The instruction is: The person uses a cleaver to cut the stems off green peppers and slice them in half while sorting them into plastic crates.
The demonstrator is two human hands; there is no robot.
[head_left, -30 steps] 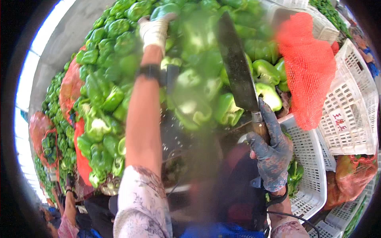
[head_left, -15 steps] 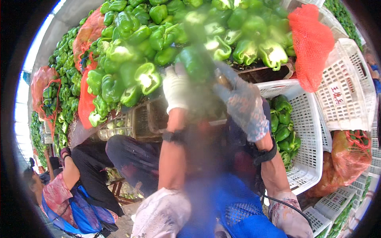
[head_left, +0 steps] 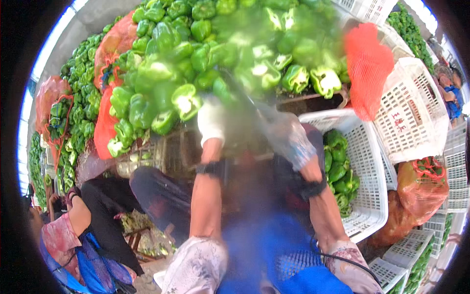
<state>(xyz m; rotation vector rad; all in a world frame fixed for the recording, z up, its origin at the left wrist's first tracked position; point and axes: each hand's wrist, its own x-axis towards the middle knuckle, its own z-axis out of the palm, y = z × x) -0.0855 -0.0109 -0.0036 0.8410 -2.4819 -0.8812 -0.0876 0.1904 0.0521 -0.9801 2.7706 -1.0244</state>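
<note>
A blurred smear over the middle hides parts of both hands. My left hand [head_left: 210, 122], in a white glove, is closed at the near edge of the pile, apparently on a green bell pepper [head_left: 222, 90] that shows just above its fingers. My right hand [head_left: 289, 134], in a stained grey glove, is closed to the right of it. A long, thin, dark knife [head_left: 241, 89], its outline blurred, slants from the right hand up toward the pepper. Beyond both hands lie heaped green bell peppers [head_left: 200, 30], with a cut-open pepper [head_left: 186, 102] near the left hand.
On the right, a white plastic crate [head_left: 379, 196] holds green peppers. A red mesh bag [head_left: 367, 68] and another white crate [head_left: 411, 110] stand behind it. A filled mesh bag [head_left: 422, 188] lies further right. Another person [head_left: 63, 235] sits at the left.
The whole view has shifted slightly. The pepper at my left hand has come lower and now shows less. My right hand has turned, and the knife now slants toward the pepper.
</note>
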